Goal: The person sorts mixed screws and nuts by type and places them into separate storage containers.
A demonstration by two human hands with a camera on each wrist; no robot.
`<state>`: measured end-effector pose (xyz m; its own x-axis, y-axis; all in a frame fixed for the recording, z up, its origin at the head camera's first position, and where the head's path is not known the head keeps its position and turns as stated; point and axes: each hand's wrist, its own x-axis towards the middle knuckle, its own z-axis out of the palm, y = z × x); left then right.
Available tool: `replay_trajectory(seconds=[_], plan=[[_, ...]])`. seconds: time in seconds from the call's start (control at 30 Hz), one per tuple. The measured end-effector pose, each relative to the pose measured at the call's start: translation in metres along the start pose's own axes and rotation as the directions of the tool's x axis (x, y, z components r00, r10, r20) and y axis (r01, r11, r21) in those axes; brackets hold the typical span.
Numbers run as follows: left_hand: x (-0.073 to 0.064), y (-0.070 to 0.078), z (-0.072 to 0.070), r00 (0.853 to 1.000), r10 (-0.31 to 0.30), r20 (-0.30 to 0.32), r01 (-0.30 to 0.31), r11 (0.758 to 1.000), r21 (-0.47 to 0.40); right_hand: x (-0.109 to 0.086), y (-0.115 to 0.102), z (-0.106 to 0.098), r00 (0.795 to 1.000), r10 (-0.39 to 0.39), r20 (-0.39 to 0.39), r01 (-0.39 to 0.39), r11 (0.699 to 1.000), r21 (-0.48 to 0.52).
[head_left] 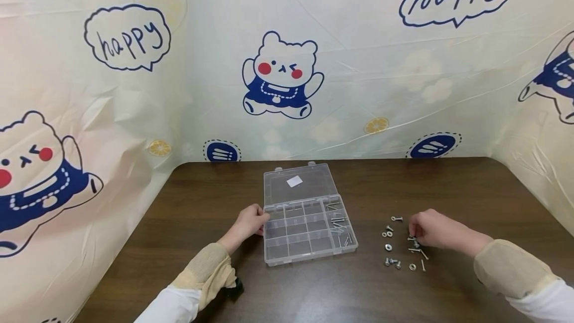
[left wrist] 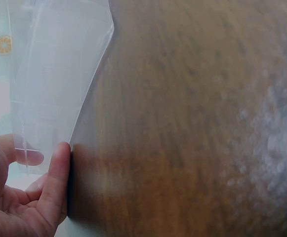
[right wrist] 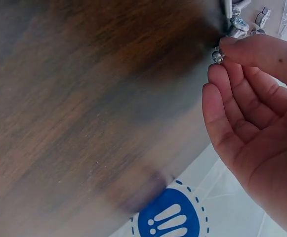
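A clear plastic compartment box (head_left: 309, 255) lies on the table with its lid (head_left: 298, 187) folded back. Its right-hand compartments hold several long screws (head_left: 338, 220). At the box's left side, my left hand (head_left: 249, 221) grips the wall between thumb and fingers; the left wrist view shows the thumb (left wrist: 30, 157) through the plastic. To the right of the box, my right hand (head_left: 432, 227) is over loose hardware. Between its thumb and fingertips it pinches a small metal screw (right wrist: 217, 56), mostly covered by the fingers. More screws (right wrist: 239, 27) lie just beyond the thumb.
Washers (head_left: 388, 247), short bolts (head_left: 392, 262) and longer screws (head_left: 423, 265) are scattered on the brown wooden table (head_left: 215, 183) right of the box. A printed cloth (head_left: 215, 83) hangs behind and at both sides. Something dark (head_left: 235, 289) shows beside the left sleeve.
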<state>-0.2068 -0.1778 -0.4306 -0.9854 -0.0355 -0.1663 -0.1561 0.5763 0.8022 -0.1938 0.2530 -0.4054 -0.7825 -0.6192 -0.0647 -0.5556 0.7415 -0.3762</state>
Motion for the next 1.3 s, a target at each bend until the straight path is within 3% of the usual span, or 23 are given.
replay_trajectory(seconds=[0.23,0.5,0.8,1.07,1.3], plan=[[0.000,0.002,0.000,1.000,-0.004,0.007,0.004,1.000,-0.011,0.005,-0.006,-0.008,0.991,-0.108,-0.083,0.102,0.993,-0.065],[0.001,0.001,0.001,1.000,-0.005,0.003,0.005,1.000,0.001,0.014,-0.024,-0.009,0.973,-0.154,-0.172,0.151,0.988,-0.028],[0.001,-0.001,0.000,1.000,-0.003,0.002,0.003,1.000,0.004,0.030,-0.046,-0.005,0.896,-0.339,-0.287,0.336,0.940,-0.060],[-0.001,-0.001,-0.001,1.000,-0.005,0.006,0.005,1.000,0.004,0.044,-0.067,-0.006,0.914,-0.318,-0.251,0.328,0.945,-0.002],[0.000,0.000,0.000,1.000,0.009,0.009,-0.009,1.000,0.010,0.056,-0.082,-0.001,0.907,-0.341,-0.249,0.356,0.934,0.018]])
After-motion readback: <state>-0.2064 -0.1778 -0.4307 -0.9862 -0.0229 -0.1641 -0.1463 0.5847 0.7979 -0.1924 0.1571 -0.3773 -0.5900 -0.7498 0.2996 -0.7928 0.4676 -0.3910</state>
